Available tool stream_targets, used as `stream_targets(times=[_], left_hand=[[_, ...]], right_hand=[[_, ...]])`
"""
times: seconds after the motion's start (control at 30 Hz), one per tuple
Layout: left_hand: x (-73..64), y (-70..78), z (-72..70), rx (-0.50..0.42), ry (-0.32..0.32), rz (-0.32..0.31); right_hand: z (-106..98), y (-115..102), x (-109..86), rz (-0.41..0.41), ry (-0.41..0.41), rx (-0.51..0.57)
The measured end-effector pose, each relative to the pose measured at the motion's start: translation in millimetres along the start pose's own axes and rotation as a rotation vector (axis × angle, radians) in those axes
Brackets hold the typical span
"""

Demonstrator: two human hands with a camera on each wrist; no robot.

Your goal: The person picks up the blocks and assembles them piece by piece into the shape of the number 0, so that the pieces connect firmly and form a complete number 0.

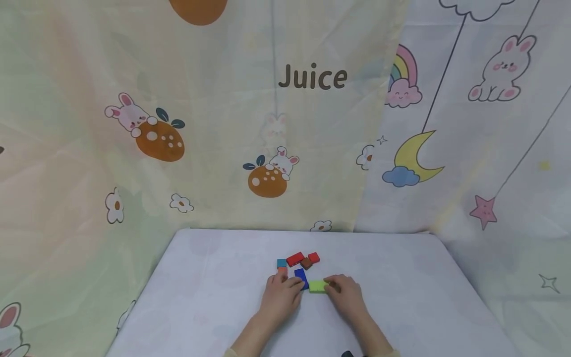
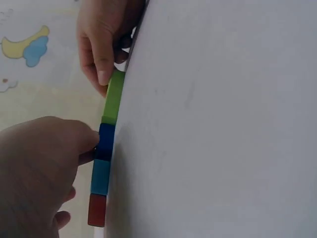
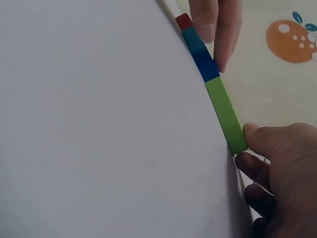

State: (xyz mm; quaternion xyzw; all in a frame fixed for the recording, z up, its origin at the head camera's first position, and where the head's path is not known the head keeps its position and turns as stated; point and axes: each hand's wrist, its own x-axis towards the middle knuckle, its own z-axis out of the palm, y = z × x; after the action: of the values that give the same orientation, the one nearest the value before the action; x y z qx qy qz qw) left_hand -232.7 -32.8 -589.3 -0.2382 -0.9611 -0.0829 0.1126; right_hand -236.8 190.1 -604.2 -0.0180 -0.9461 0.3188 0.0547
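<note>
My left hand [image 1: 282,293] holds a blue block [image 1: 301,277] by its near end. In the left wrist view, the thumb lies against the blue block's side, with another finger partly hidden behind. My right hand [image 1: 346,293] pinches the right end of a lime green block [image 1: 317,286] between thumb and finger. The lime green block lies flat, its left end right at the blue block. An orange block [image 1: 282,270] sits by the left hand's fingertips, in front of a teal block [image 1: 281,262].
Just behind the hands lie a long red block [image 1: 295,259], a brown block [image 1: 306,263] and a small red block [image 1: 314,257]. Everything is on a white-covered table [image 1: 200,287]. A printed cloth curtain [image 1: 223,99] hangs behind the table and along its sides.
</note>
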Motion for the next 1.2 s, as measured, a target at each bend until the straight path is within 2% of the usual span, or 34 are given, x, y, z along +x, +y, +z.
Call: stream_targets(times=[0.17,0.3,0.43,0.63,0.77,1.0,1.1,1.2], left_hand=[[-17.7,-4.1,-0.1,-0.029,-0.052,0.055],[-27.8,-5.9,0.6,-0.071,-0.136,0.06],[-34.2,-8.2,2.6,-0.142,-0.186,0.061],[-32.0,-10.1,5.7,-0.15,-0.176,0.073],[-26.3,-9.3,7.4,-0.126,-0.179,0.049],[-11.7,-2.8,9.8,-0.067,-0.126,0.03],[-8.6,-1.2,9.4,-0.079,-0.122,-0.001],[-9.1,-1.8,8.4,-0.17,-0.109,-0.078]], right_hand=[[2,-2,-12.2,0.009,-0.016,-0.014],[3,-4,-19.7,-0.009,-0.011,-0.01],[3,-5,-24.5,-0.02,0.003,-0.017],[2,-4,-26.1,-0.007,0.03,-0.027],[1,-4,-26.2,-0.007,0.014,-0.014],[-2,-5,-27.3,-0.016,0.009,0.006],[0,-5,-26.5,-0.017,-0.007,0.013],[2,-5,-25.8,-0.014,-0.02,0.014]])
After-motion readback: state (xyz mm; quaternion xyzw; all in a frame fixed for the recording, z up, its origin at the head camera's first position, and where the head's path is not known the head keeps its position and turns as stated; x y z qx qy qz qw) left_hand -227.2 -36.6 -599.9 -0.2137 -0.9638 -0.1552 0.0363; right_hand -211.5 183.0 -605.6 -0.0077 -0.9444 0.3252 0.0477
